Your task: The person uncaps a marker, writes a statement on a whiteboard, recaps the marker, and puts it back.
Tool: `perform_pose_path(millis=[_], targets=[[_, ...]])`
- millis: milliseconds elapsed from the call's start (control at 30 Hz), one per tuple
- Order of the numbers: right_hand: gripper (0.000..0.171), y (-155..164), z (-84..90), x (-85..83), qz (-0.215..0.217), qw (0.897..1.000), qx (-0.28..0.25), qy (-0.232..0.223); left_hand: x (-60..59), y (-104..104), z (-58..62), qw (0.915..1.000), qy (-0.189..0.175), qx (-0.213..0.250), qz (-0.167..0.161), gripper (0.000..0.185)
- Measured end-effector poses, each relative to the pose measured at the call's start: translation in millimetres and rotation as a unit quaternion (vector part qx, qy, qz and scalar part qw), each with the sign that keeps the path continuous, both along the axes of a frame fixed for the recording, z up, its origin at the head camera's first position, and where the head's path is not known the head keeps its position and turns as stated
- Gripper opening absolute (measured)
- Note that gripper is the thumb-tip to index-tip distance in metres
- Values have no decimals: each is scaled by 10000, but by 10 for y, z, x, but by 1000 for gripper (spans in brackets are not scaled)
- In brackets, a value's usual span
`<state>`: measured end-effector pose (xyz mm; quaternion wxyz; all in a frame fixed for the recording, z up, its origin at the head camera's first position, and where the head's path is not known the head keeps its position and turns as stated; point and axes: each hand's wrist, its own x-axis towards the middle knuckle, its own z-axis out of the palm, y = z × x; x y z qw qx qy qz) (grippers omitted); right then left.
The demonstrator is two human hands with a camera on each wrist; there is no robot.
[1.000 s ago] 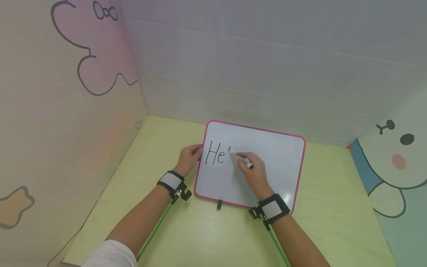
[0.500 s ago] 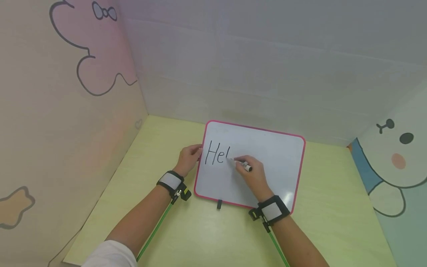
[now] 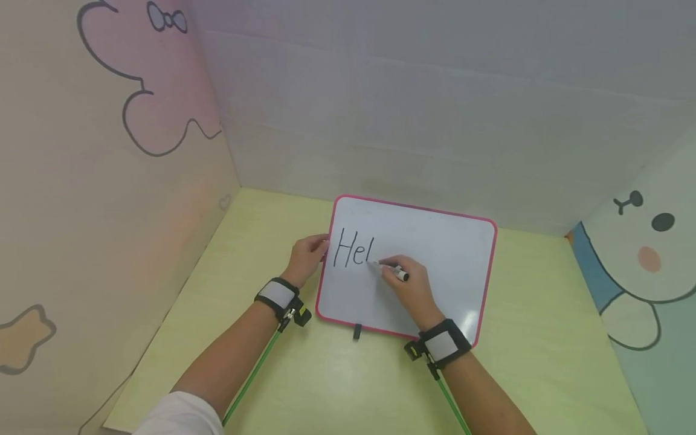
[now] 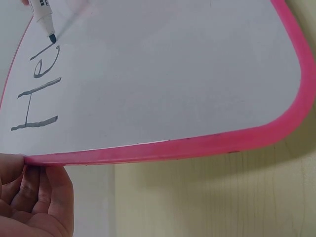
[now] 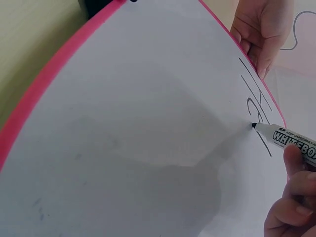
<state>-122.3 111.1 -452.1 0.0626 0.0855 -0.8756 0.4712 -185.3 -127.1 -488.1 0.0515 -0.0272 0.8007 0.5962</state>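
A pink-framed whiteboard (image 3: 413,302) leans back on the yellow table, with "Hel" written on it in dark strokes. My left hand (image 3: 307,258) pinches its left edge, thumb and curled fingers at the pink rim in the left wrist view. Between the fingers and thumb of my right hand (image 3: 412,284) is a white whiteboard marker (image 5: 291,140), its dark tip at the lower end of the "l". Seen from the left wrist, the marker (image 4: 42,17) meets the board just past the "e".
A small black clip-like piece (image 3: 357,331) sits at the board's lower edge. Behind the board rises a pale wall (image 3: 413,121); side walls with cartoon drawings flank the table (image 3: 348,386). Green cords (image 3: 252,377) run from both wrist straps.
My right hand has moved the marker down and slightly left, lengthening a short mark into the tall "l" after "He". The left hand stays at the board's edge.
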Motion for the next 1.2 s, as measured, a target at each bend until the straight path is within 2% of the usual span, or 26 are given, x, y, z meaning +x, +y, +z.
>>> perform_pose_path(millis=[567, 1200], targets=[[16, 27, 0, 2, 139, 9994, 124, -307, 9, 3, 46, 9999, -109, -70, 20, 35], [14, 82, 43, 44, -4, 9996, 189, -212, 27, 24, 42, 10000, 3, -30, -15, 35]])
